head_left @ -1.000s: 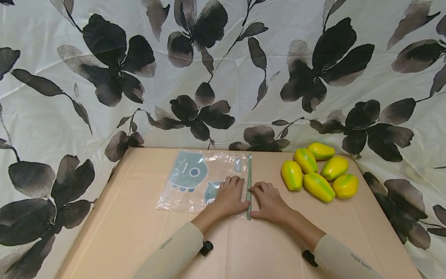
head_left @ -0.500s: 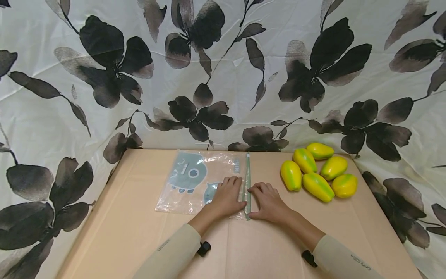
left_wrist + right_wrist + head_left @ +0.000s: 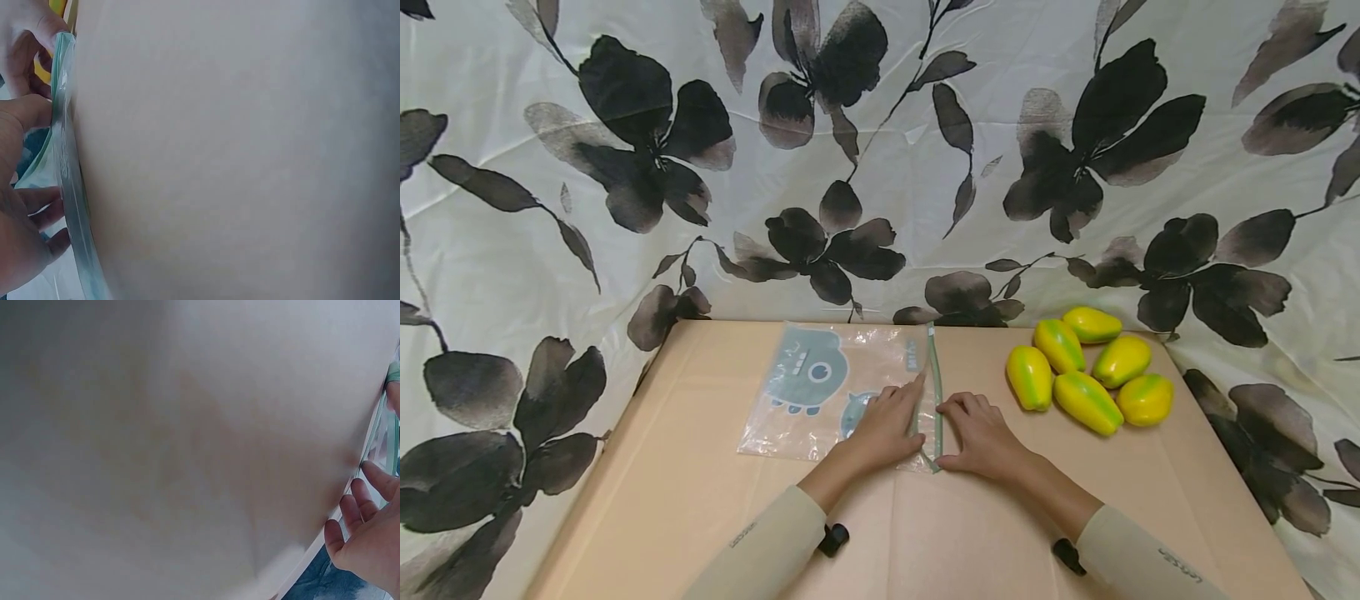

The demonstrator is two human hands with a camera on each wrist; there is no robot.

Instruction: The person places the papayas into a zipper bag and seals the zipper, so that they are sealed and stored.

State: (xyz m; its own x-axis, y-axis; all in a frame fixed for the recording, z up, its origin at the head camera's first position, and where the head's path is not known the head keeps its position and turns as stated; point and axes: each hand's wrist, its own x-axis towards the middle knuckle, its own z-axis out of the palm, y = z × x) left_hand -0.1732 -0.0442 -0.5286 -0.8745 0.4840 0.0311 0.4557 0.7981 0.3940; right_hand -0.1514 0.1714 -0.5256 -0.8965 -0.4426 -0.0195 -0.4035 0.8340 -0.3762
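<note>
A clear zip bag (image 3: 891, 354) with blue cartoon animals lies flat on the cardboard surface. Its green-edged mouth faces right, and the two layers stand apart there. My left hand (image 3: 883, 425) rests on the bag, index finger stretched out along the upper layer's edge. In the left wrist view, the thumb of the left hand (image 3: 19, 231) touches the green edge, with the fingers apart from it. My right hand (image 3: 985, 437) holds the lower green edge between thumb and bent index finger. The right wrist view catches only part of the right hand (image 3: 369, 531), at its border.
Several yellow-green papaya-like fruits (image 3: 1086, 400) lie in a cluster right of the bag. The cardboard surface (image 3: 925, 533) ends at a white cloth with dark flowers (image 3: 880, 158), which rises behind and spreads to both sides.
The upper green edge has shifted left under my left hand, so the bag's mouth has parted. The left index finger has straightened. My right hand stays at the lower edge; the fruits have not moved.
</note>
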